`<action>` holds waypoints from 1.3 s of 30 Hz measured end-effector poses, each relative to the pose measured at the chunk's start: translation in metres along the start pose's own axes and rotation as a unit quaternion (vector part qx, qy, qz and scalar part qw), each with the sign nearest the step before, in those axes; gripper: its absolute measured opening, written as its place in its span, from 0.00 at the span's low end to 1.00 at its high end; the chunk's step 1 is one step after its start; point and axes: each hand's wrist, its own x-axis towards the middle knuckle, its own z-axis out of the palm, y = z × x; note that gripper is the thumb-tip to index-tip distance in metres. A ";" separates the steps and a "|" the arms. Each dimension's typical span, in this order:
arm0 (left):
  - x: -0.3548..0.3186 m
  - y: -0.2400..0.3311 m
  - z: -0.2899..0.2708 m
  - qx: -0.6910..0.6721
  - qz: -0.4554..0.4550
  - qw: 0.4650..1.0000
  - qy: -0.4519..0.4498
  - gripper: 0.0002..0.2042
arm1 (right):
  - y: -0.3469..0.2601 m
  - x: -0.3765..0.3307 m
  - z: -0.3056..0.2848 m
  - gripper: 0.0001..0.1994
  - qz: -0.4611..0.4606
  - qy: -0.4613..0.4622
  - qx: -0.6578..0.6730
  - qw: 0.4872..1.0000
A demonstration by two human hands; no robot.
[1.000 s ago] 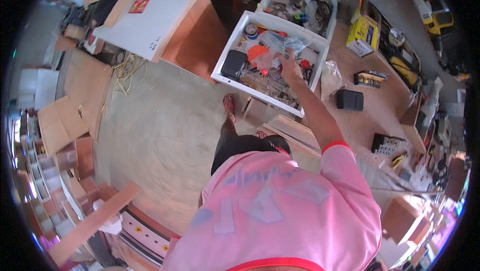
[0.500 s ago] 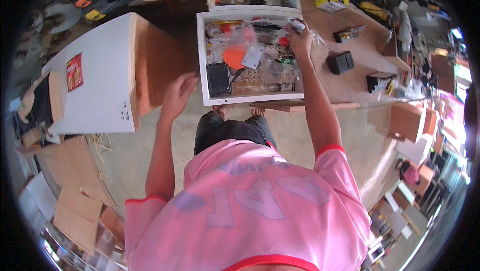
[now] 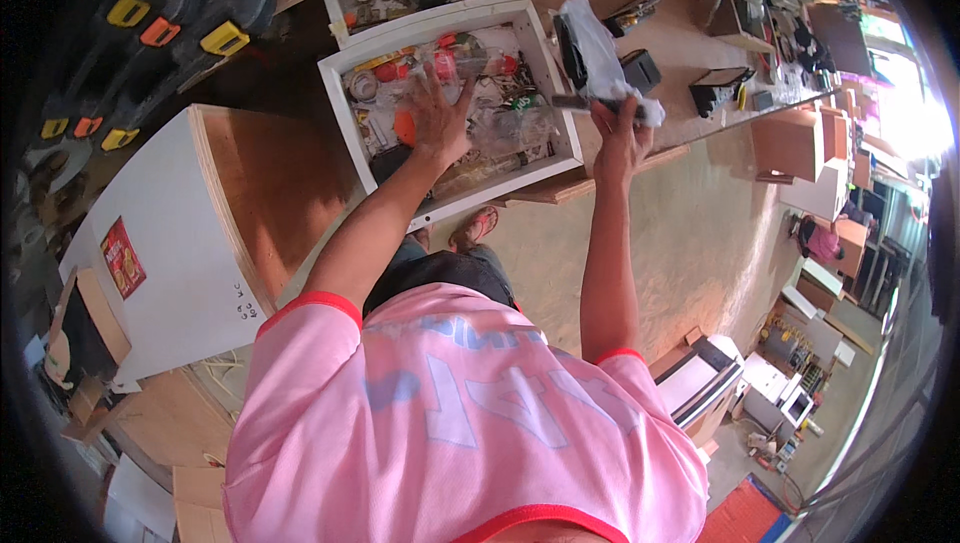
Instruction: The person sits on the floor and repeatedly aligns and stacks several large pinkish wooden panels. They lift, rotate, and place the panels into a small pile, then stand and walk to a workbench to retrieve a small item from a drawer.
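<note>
A white drawer point(image 3: 549, 171) full of mixed small items is in front of me. My left hand point(image 3: 437, 128) reaches over its contents with fingers spread, holding nothing that I can see. Beneath and beside it are an orange piece point(image 3: 404, 127), crumpled clear plastic point(image 3: 520, 131) and a roll of tape point(image 3: 363, 87). Just right of the drawer, my right hand point(image 3: 622, 138) is closed on a dark bar-shaped piece point(image 3: 572, 102), whose exact kind I cannot make out. A whitish plastic bag point(image 3: 597, 48) extends above that hand; whether it is gripped too is unclear.
Another filled drawer point(image 3: 425, 11) adjoins behind. On the wooden surface to the right are a black box point(image 3: 640, 71) and a black open case point(image 3: 720, 89). A white-sided cabinet point(image 3: 150, 233) stands at left, near dark cases with yellow and orange latches point(image 3: 225, 39).
My left hand has moved from beside the drawer to over its contents. My right hand has left the drawer's far right corner and come nearer, outside its right side. The view has turned.
</note>
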 end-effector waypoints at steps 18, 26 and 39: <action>0.024 0.052 0.051 -0.036 0.110 0.993 0.025 0.32 | -0.060 -0.077 -0.130 0.15 0.009 0.156 0.098 0.983; 0.025 -0.028 -0.009 -0.019 -0.061 0.998 0.011 0.31 | -0.070 -0.082 -0.157 0.12 0.017 0.171 0.138 0.975; -0.047 0.024 0.011 -0.007 0.144 0.975 -0.169 0.28 | -0.064 -0.078 -0.124 0.13 0.051 0.119 0.147 0.981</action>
